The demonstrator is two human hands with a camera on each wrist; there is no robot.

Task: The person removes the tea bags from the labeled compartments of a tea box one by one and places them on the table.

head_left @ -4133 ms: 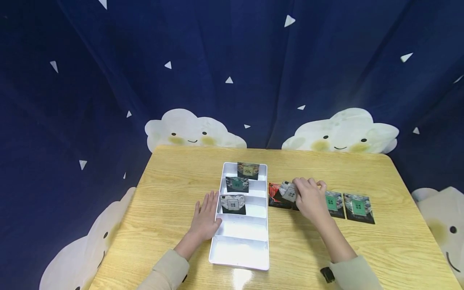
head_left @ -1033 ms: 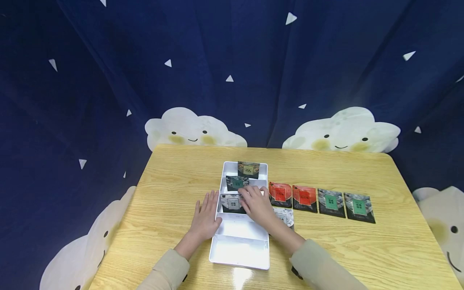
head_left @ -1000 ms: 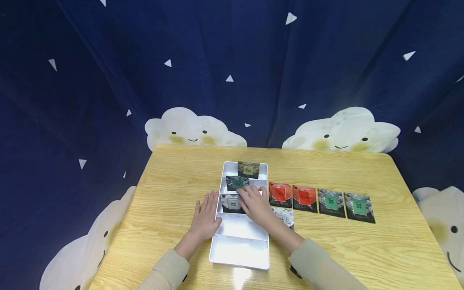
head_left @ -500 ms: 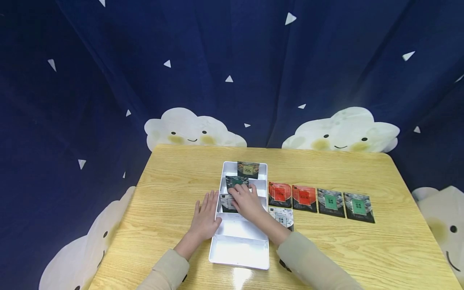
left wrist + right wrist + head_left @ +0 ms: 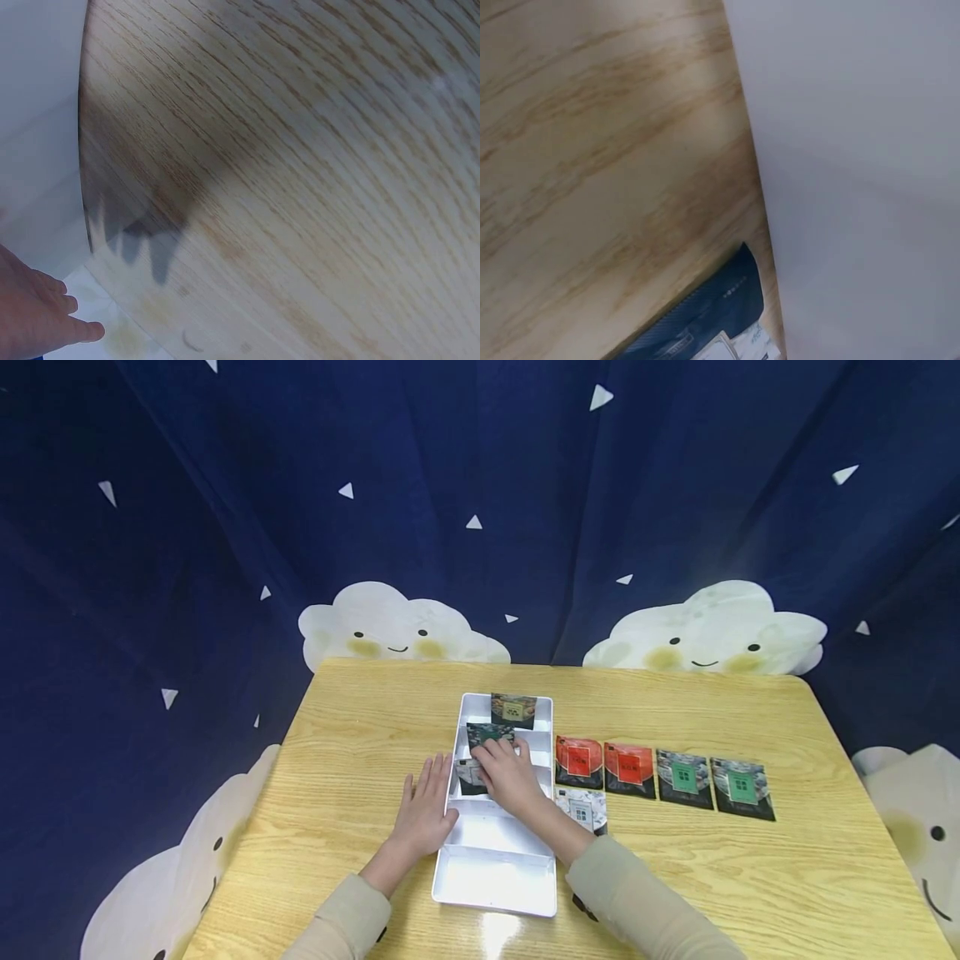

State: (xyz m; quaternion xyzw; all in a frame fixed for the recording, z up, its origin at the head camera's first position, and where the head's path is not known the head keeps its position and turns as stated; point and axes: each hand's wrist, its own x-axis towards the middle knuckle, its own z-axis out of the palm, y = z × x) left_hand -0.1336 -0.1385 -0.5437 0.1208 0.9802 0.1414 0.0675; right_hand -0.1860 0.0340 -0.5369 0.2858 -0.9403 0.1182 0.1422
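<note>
A white tray (image 5: 495, 881) with cross dividers stands on the table. My right hand (image 5: 510, 781) reaches into its middle compartment, fingers bent over the top edge of a black sachet with a white label (image 5: 470, 777), pinching it; the hand covers part of the sachet. Just behind the fingertips is a dark sachet with a green label (image 5: 483, 735). A sachet with a yellow label (image 5: 513, 712) leans in the rearmost compartment. Flat along the tray's left side lies my left hand (image 5: 423, 810), fingers straight and thumb at the rim. The right wrist view shows no hand.
To the tray's right lie two red sachets, a nearer one (image 5: 579, 762) and a farther one (image 5: 630, 768), then two green-labelled sachets (image 5: 685, 779). Another white-labelled sachet (image 5: 582, 810) lies beside the tray wall, under the right forearm. A dark blue curtain (image 5: 480, 485) hangs behind the table.
My right hand came from over the sachets on the right to the tray, then slid a little left along the white-labelled sachet. A white-labelled sachet now lies beside the tray. Left hand stayed.
</note>
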